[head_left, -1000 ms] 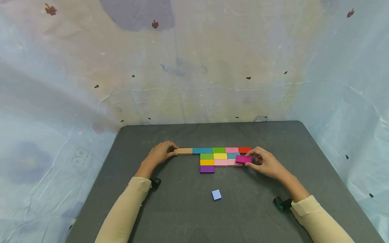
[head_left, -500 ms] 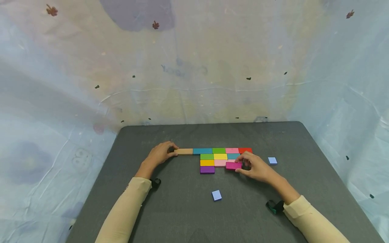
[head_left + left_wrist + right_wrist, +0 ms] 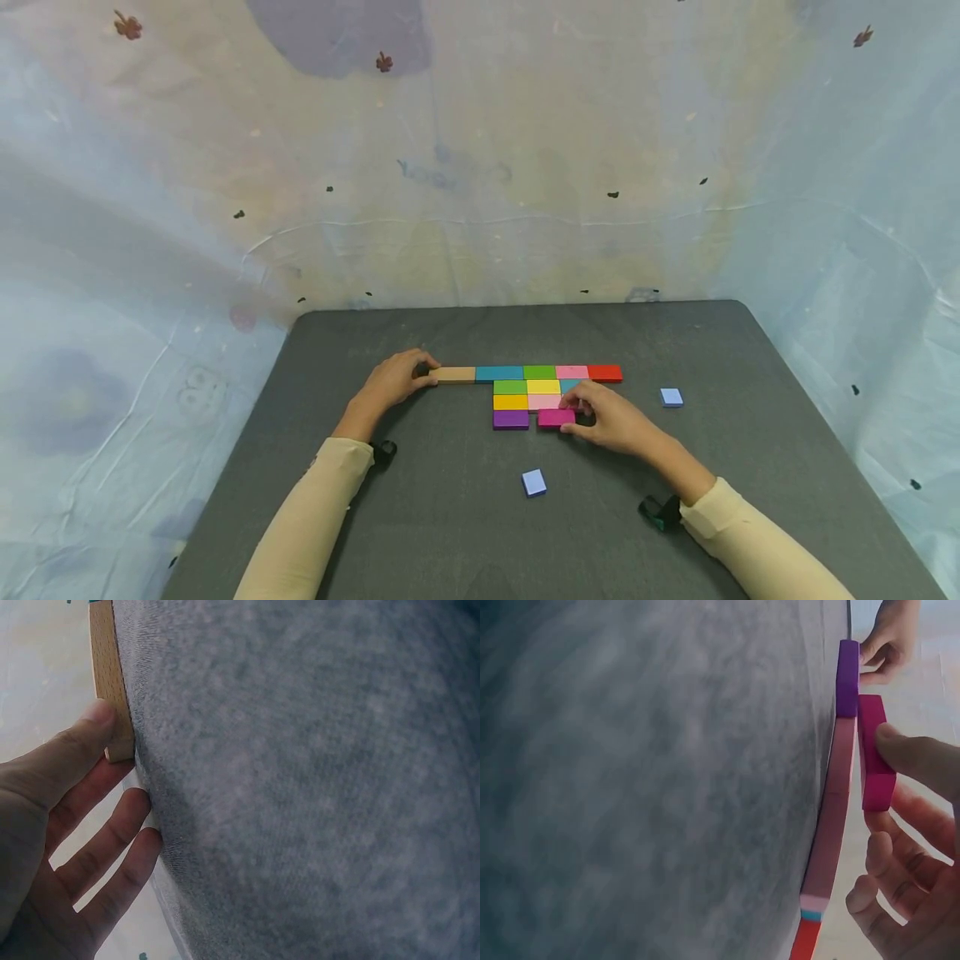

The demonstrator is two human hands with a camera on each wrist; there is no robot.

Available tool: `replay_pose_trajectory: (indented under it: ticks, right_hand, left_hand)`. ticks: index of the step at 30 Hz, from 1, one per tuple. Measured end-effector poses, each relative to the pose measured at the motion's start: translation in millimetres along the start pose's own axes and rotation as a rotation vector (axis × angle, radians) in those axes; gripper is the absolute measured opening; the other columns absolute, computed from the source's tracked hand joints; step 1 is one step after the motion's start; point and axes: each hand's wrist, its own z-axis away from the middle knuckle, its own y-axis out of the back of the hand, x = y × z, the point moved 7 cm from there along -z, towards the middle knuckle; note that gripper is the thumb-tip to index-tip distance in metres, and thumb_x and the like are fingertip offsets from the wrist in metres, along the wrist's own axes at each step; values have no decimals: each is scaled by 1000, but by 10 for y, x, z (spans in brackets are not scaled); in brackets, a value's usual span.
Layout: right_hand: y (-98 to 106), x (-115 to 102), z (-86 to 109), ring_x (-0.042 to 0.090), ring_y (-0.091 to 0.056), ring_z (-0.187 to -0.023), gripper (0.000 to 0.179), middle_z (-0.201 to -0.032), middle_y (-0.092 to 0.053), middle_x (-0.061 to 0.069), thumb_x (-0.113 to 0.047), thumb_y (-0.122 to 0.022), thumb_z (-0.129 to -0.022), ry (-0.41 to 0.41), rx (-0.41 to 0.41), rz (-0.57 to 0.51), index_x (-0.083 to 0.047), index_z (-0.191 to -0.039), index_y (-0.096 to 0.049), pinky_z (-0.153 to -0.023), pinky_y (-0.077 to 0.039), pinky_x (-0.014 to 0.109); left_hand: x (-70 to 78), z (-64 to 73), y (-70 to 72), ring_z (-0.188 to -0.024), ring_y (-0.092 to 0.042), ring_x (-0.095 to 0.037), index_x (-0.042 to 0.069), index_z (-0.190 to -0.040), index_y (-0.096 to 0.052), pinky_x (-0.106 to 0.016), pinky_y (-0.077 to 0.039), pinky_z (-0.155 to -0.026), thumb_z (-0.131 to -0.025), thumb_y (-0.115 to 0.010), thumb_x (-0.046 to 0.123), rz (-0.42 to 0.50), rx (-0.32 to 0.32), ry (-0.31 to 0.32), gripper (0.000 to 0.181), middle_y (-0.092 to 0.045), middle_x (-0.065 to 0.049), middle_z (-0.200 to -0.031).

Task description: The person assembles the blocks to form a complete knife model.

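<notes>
My left hand (image 3: 393, 380) pinches the free end of a tan wooden block (image 3: 455, 375) between thumb and finger. That block begins a back row running right through a blue block (image 3: 499, 373), then green, pink and a red block (image 3: 604, 373). In my right hand (image 3: 613, 417) is a magenta block (image 3: 557, 418), gripped by thumb and fingers. It is just right of the purple block (image 3: 511, 419), with a small gap between. The right wrist view shows the magenta block (image 3: 876, 754) raised off the table, above the pink blocks (image 3: 836, 802). My right fingers partly hide the row's right side.
One pale blue square block (image 3: 534, 482) lies in front of the rows, and another pale blue square block (image 3: 671, 397) lies to their right. All sit on a dark grey table (image 3: 420, 533). A patterned sheet (image 3: 480, 150) hangs behind and at the sides.
My right hand has carried the magenta block left and toward me, from over the rows' right end to beside the purple block. The pale blue block at right came into sight. My left hand stays put.
</notes>
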Motion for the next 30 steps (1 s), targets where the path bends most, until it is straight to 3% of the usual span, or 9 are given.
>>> replay_pose_trajectory:
  ticks: [9,23,30]
  right_hand:
    - [-48,-127,-69,12,-56,-90,32,-99,-62,-7,-27,-91,-90,-2,-14,51,-16,-113,-71,-78,-51,31]
    - [-97,-172,-150,13,-59,-94,32,-104,-66,-3,-28,-91,-90,-44,-48,106,-16,-112,-71,-86,-56,41]
    - [-104,-187,-153,13,-59,-93,32,-104,-65,-3,-29,-91,-89,-42,-52,134,-17,-111,-71,-85,-56,40]
  left_hand:
    - [-23,-11,-25,-102,-70,-22,22,-128,-77,-49,-58,-88,-99,-79,37,0,17,-1,33,-73,-3,-125]
    - [-8,-11,-15,-102,-70,-22,21,-128,-77,-50,-58,-89,-99,-79,35,3,16,-1,32,-73,-3,-124]
    - [-14,-16,-20,-99,-69,-21,22,-128,-77,-49,-58,-87,-99,-79,36,1,15,2,32,-73,-2,-124]
